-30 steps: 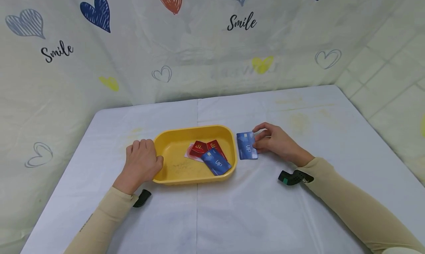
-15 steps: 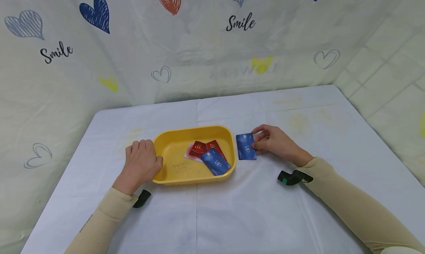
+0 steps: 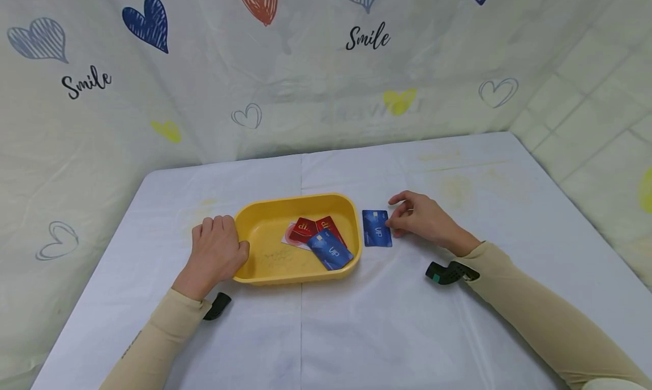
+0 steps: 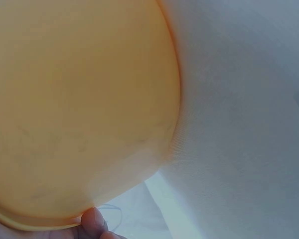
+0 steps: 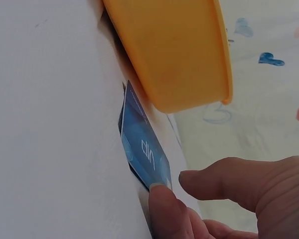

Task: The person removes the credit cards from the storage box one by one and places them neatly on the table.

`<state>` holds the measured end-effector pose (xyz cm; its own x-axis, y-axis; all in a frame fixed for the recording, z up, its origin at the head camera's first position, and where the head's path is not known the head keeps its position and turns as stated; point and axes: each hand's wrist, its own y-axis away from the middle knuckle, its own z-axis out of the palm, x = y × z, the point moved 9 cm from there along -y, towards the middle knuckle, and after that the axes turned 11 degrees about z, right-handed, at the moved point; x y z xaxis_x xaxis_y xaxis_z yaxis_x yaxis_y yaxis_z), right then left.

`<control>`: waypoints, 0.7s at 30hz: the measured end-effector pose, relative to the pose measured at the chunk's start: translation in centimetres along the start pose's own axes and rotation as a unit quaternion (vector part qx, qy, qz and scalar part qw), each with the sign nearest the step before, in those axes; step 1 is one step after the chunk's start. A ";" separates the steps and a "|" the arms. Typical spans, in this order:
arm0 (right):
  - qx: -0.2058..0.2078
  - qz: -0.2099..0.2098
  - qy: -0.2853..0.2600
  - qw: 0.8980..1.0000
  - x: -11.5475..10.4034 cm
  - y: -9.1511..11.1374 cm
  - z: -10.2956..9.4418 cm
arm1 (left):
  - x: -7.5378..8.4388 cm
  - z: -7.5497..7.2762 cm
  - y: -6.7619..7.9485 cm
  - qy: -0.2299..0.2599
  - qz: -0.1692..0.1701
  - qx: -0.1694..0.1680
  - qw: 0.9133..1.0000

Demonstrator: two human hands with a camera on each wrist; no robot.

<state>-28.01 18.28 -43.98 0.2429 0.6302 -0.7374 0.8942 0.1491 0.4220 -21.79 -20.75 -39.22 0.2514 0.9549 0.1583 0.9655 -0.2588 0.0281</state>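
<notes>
My left hand grips the left end of a yellow tray, thumb over the rim; in the left wrist view its fingertips show at the tray's edge. To the right of the tray is a blue VIP card. My right hand pinches this card by its right edge. In the right wrist view one fingertip laps over the card's edge, while another digit stands apart from it. The card slants, with dark shadow below it. Another blue VIP card lies in the tray over red cards.
A pale card with a pink print lies partly under the red ones. White cloth covers the table. Behind it hangs a pale curtain printed with hearts and "Smile". Black devices sit at both wrists.
The VIP card in the right hand has sunk slightly toward the person and looks shorter. The hand's uppermost finger has come off its top corner. The left hand and tray stay put.
</notes>
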 end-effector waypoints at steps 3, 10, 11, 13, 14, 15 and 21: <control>0.000 -0.003 0.001 1.000 -0.1 0.0 0.0 | 0.0 0.1 0.0 0.002 0.000 -0.001 1.000; 0.016 -0.004 0.015 1.000 -0.7 0.4 -0.3 | -0.2 -0.1 0.1 0.004 -0.001 0.001 1.000; 0.020 -0.005 0.017 1.000 -0.9 0.5 -0.4 | -0.2 -0.1 0.1 0.005 0.001 0.002 1.000; 0.027 -0.008 0.020 0.999 -1.1 0.7 -0.7 | -0.2 -0.1 0.0 0.006 0.002 0.002 1.000; 0.031 -0.010 0.022 0.999 -1.3 0.9 -0.9 | -0.2 -0.1 0.0 0.007 0.003 0.003 1.000; 0.032 -0.014 0.022 0.999 -1.5 1.0 -1.0 | -0.2 -0.1 0.0 0.007 0.004 0.004 1.000; 0.031 -0.048 0.028 0.998 -3.4 1.6 -1.2 | -0.6 -0.1 0.1 0.005 -0.001 0.008 1.000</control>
<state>-27.91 17.28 -40.16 0.1351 0.6575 -0.7413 0.9346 0.1640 0.3157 -21.82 -21.33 -39.21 0.2488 0.9538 0.1682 0.9670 -0.2544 0.0122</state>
